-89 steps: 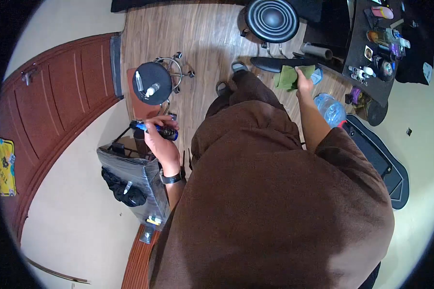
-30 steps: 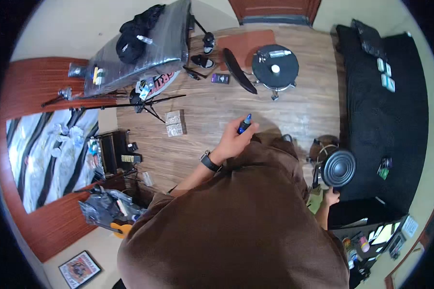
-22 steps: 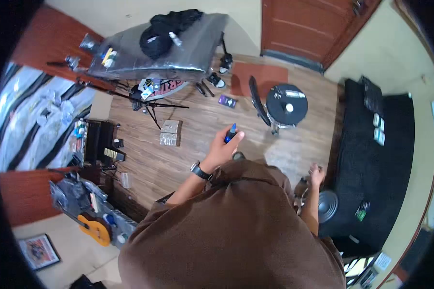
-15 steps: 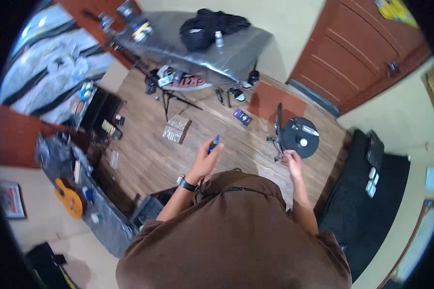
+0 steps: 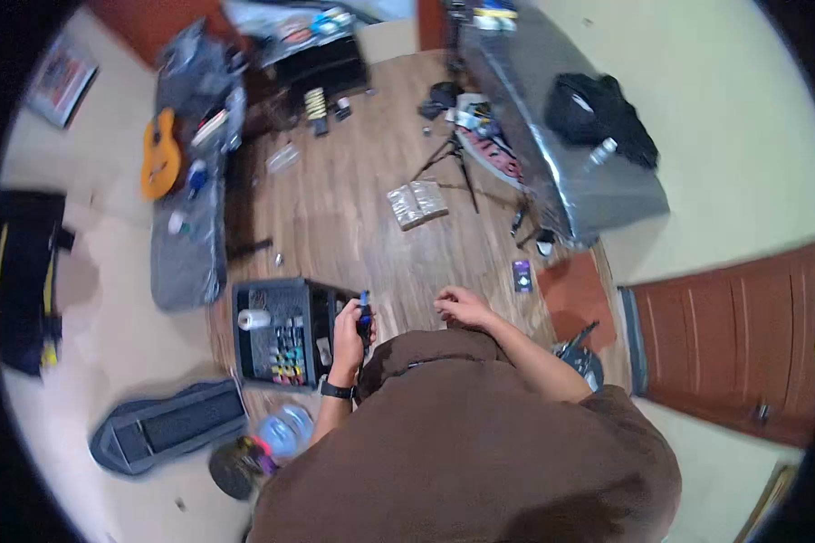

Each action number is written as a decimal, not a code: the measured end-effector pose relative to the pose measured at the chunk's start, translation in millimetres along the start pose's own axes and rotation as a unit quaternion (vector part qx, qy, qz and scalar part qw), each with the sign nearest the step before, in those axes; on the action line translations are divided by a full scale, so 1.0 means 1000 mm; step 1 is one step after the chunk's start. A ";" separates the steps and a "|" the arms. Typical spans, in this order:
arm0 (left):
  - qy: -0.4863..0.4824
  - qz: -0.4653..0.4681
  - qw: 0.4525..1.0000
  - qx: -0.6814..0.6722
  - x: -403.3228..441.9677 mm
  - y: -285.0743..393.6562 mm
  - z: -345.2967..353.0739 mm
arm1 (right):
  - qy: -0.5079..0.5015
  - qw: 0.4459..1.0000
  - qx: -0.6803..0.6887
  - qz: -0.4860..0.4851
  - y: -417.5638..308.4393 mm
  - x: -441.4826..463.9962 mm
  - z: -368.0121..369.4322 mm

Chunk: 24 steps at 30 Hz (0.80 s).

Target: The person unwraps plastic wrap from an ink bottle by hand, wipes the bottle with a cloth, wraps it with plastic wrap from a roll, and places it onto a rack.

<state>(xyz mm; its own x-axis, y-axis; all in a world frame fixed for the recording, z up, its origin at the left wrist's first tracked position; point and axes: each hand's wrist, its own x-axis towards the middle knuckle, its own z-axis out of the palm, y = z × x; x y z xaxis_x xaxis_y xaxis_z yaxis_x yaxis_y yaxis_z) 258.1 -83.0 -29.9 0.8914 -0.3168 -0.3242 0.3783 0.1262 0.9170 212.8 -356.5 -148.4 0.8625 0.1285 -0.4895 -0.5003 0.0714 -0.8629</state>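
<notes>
My left hand [image 5: 348, 337], with a dark watch at the wrist, is wrapped round a small blue and black object [image 5: 365, 319]. Its lighter blue tip sticks up past my fingers; its exact kind does not show. Just left of that hand stands a dark open crate [image 5: 244, 348]. Inside it lie a white roll [image 5: 254, 319] and several small bottle-like items with coloured ends [image 5: 287, 353]. My right hand [image 5: 463, 306] hovers in front of my body, loosely bent with its fingers a little apart, and nothing shows in it.
A tripod [image 5: 457, 154] stands beyond a plastic-wrapped package [image 5: 417, 204] on the wooden floor. A purple box [image 5: 522, 276] lies right. Covered benches [image 5: 552, 109] and a guitar [image 5: 160, 158] line the sides. Lower left are a long dark case [image 5: 167, 425] and a water bottle [image 5: 285, 430].
My view has swung left, bringing the crate into sight. My right hand has left the round black stand and come in front of my body. The left still holds the blue and black object.
</notes>
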 end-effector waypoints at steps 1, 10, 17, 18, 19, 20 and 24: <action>0.031 -0.002 0.999 0.013 -0.008 0.000 0.006 | -0.054 0.998 -0.036 0.004 -0.010 0.011 0.002; 0.217 -0.006 0.974 0.068 -0.028 0.003 0.090 | -0.356 0.927 -0.110 -0.035 -0.099 0.062 0.000; 0.354 0.002 0.935 0.002 -0.060 -0.028 0.098 | -0.375 0.913 -0.143 0.070 -0.086 0.088 -0.015; 0.371 0.006 0.929 -0.006 -0.066 -0.030 0.095 | -0.380 0.911 -0.145 0.072 -0.086 0.089 -0.011; 0.386 0.008 0.922 -0.014 -0.072 -0.032 0.092 | -0.383 0.909 -0.146 0.074 -0.086 0.088 -0.009; 0.400 0.012 0.916 -0.022 -0.074 -0.034 0.090 | -0.387 0.907 -0.149 0.078 -0.087 0.090 -0.005; 0.441 -0.010 0.896 -0.044 -0.075 -0.038 0.083 | -0.383 0.908 -0.134 0.110 -0.089 0.097 0.008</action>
<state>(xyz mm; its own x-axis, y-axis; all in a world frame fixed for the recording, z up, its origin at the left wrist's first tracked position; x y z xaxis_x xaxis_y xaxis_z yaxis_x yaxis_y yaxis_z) 156.1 -142.6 -21.6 0.7201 0.5416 -0.4337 0.3806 0.2142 0.8996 340.3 -342.1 -118.5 0.3879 0.7672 -0.5108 -0.5288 -0.2686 -0.8051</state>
